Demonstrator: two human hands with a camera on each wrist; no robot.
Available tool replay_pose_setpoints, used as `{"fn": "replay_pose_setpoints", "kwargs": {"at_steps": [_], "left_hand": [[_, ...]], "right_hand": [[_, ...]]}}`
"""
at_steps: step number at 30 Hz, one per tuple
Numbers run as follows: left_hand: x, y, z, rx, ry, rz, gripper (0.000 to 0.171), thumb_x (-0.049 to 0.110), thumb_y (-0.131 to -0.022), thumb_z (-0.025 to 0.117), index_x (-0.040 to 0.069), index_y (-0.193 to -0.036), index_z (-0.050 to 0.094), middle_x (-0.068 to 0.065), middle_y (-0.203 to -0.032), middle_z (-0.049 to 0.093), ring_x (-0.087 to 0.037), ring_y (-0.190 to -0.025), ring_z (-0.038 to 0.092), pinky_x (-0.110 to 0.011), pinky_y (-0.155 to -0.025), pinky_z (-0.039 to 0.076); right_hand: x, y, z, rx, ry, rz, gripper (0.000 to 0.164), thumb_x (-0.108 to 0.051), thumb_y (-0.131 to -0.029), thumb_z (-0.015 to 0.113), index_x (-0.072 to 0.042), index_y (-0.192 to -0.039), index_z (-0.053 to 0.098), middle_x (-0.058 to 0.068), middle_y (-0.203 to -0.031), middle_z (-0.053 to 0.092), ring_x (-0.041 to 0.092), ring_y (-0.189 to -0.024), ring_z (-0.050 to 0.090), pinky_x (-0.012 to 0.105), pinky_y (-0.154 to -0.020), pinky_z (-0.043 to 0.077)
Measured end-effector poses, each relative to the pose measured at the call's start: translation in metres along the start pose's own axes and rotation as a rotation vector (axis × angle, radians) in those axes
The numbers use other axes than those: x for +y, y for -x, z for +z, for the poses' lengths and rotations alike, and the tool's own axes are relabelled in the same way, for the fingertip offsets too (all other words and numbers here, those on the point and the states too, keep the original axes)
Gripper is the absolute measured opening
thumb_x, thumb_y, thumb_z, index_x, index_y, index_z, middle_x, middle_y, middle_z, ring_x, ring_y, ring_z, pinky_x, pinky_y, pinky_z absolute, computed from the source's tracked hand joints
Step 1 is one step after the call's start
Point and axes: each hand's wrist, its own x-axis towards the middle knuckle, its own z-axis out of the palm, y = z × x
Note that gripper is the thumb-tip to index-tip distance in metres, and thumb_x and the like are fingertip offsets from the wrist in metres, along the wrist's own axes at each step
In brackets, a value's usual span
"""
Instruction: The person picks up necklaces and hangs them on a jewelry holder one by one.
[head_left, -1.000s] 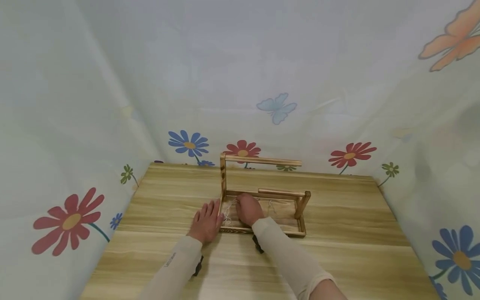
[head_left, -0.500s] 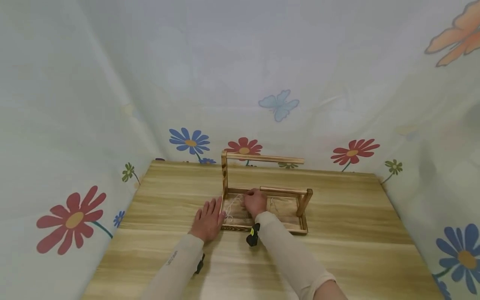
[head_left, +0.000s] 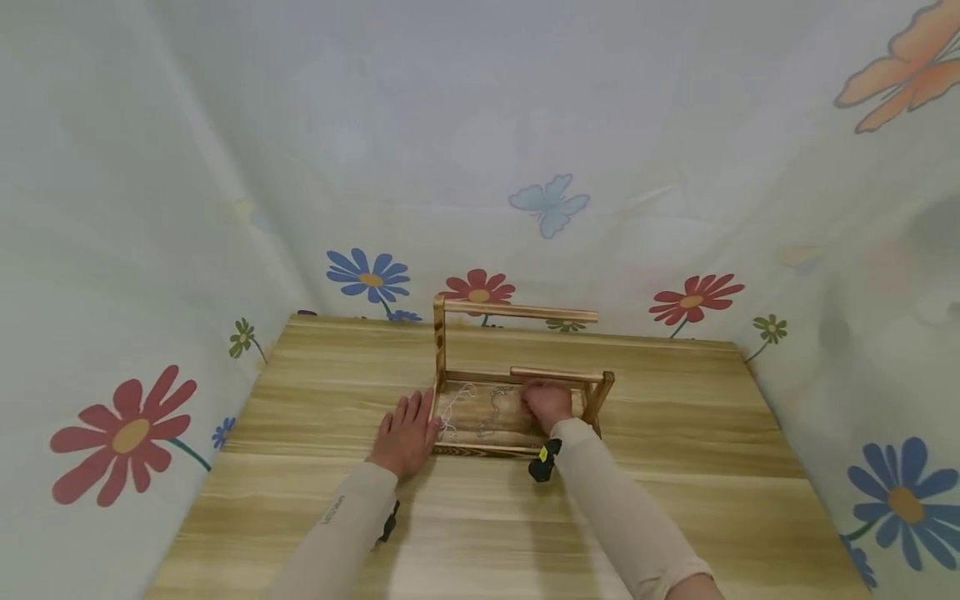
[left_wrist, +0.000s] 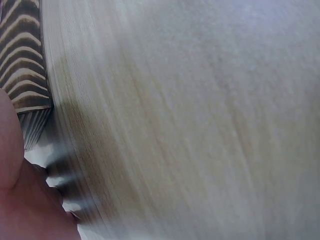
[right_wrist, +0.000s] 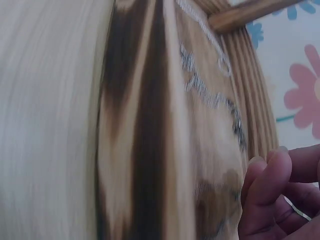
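Observation:
A brown wooden stand has a shallow tray base (head_left: 480, 451) with a raised bar above each end. My left hand (head_left: 405, 440) rests against its left end with fingers extended; in the left wrist view the hand (left_wrist: 30, 205) lies by the dark-grained corner. Thin silvery chains lie in the tray, one at the left (head_left: 450, 407) and one near the middle (head_left: 491, 412). Over the tray's right part is my right hand (head_left: 547, 402), with thumb and finger drawn together. A third chain (right_wrist: 217, 230) runs beneath and beside it. Whether these fingers hold it is hidden.
The taller bar (head_left: 517, 311) stands at the back, from the left post. A lower bar (head_left: 555, 374) joins the right post, just above my right hand. The wood-grained table (head_left: 675, 500) meets a flower-printed cloth (head_left: 480, 125) behind and at both sides.
My right hand has moved rightward in the tray, from the left-middle part to the right part. The middle chain is now exposed. My left hand stays against the stand's left end.

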Motion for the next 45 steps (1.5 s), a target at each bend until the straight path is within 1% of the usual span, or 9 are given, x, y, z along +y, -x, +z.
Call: {"fn": "replay_pose_setpoints", "kwargs": {"at_steps": [3, 10, 17, 20, 24, 28, 35, 39, 45], "left_hand": [[0.002, 0.001, -0.004, -0.007, -0.007, -0.008, 0.065, 0.044, -0.114, 0.025, 0.017, -0.17, 0.007, -0.016, -0.177, 0.009, -0.042, -0.164, 0.004, -0.066, -0.13, 0.006], [0.013, 0.009, -0.016, -0.002, -0.002, 0.002, 0.064, 0.044, -0.114, 0.025, 0.014, -0.169, 0.011, -0.02, -0.175, 0.016, -0.045, -0.162, 0.011, -0.067, -0.129, 0.01], [0.009, 0.006, -0.008, 0.004, 0.021, 0.008, 0.065, 0.045, -0.114, 0.025, 0.015, -0.17, 0.01, -0.018, -0.176, 0.013, -0.044, -0.163, 0.008, -0.066, -0.129, 0.008], [0.004, 0.002, -0.003, 0.006, 0.015, 0.012, 0.066, 0.046, -0.114, 0.025, 0.017, -0.17, 0.008, -0.017, -0.176, 0.011, -0.043, -0.163, 0.006, -0.067, -0.129, 0.006], [0.0, -0.002, 0.002, 0.001, 0.024, 0.011, 0.066, 0.045, -0.113, 0.025, 0.018, -0.17, 0.006, -0.015, -0.177, 0.009, -0.042, -0.164, 0.004, -0.067, -0.13, 0.005], [-0.001, -0.002, 0.003, -0.003, 0.015, 0.008, 0.067, 0.047, -0.113, 0.025, 0.018, -0.17, 0.006, -0.015, -0.177, 0.009, -0.042, -0.164, 0.003, -0.067, -0.129, 0.005], [-0.001, -0.003, 0.002, -0.021, -0.001, -0.005, 0.067, 0.047, -0.113, 0.023, 0.019, -0.17, 0.004, -0.014, -0.177, 0.007, -0.041, -0.164, 0.002, -0.066, -0.13, 0.004], [-0.001, -0.004, 0.001, -0.028, 0.008, -0.013, 0.066, 0.045, -0.113, 0.025, 0.018, -0.17, 0.005, -0.015, -0.177, 0.008, -0.041, -0.164, 0.002, -0.066, -0.13, 0.004], [-0.001, -0.005, 0.002, -0.027, 0.011, -0.011, 0.066, 0.045, -0.113, 0.026, 0.019, -0.17, 0.005, -0.014, -0.177, 0.009, -0.04, -0.164, 0.003, -0.066, -0.13, 0.004]], "right_hand": [[0.004, -0.001, -0.009, 0.044, 0.17, -0.014, 0.015, -0.008, -0.089, 0.066, 0.0, -0.09, 0.078, -0.002, -0.053, 0.059, 0.011, -0.041, 0.054, 0.026, -0.046, 0.047], [0.016, -0.01, -0.019, 0.078, 0.295, -0.036, 0.017, -0.007, -0.081, 0.069, -0.003, -0.065, 0.074, 0.004, -0.045, 0.057, 0.019, -0.04, 0.052, 0.031, -0.046, 0.044], [0.027, -0.009, -0.017, 0.102, 0.575, -0.11, 0.018, -0.024, -0.084, 0.076, -0.006, -0.086, 0.077, 0.011, -0.102, 0.074, 0.028, -0.088, 0.068, 0.044, -0.078, 0.056], [0.025, -0.005, -0.015, 0.099, 0.588, -0.082, 0.025, -0.027, -0.084, 0.078, -0.005, -0.094, 0.074, 0.013, -0.103, 0.074, 0.031, -0.09, 0.069, 0.049, -0.079, 0.057], [0.024, -0.001, -0.011, 0.091, 0.615, -0.044, 0.026, -0.027, -0.087, 0.074, -0.006, -0.101, 0.067, 0.01, -0.094, 0.072, 0.026, -0.079, 0.066, 0.041, -0.065, 0.053], [0.026, 0.0, -0.005, 0.095, 0.649, -0.063, 0.013, -0.02, -0.088, 0.065, -0.012, -0.079, 0.062, 0.002, -0.071, 0.06, 0.019, -0.06, 0.05, 0.034, -0.051, 0.039], [0.02, 0.005, 0.001, 0.115, 0.705, -0.083, 0.036, -0.014, -0.089, 0.056, -0.021, -0.057, 0.04, -0.005, -0.055, 0.033, 0.016, -0.053, 0.028, 0.033, -0.047, 0.024], [0.017, 0.007, -0.001, 0.081, 0.663, -0.063, 0.04, -0.014, -0.09, 0.054, -0.022, -0.055, 0.036, -0.006, -0.052, 0.027, 0.014, -0.051, 0.024, 0.032, -0.046, 0.024], [0.016, 0.007, -0.007, 0.046, 0.433, -0.026, 0.042, -0.008, -0.086, 0.056, -0.021, -0.053, 0.034, -0.007, -0.05, 0.024, 0.013, -0.048, 0.019, 0.031, -0.046, 0.021]]}}
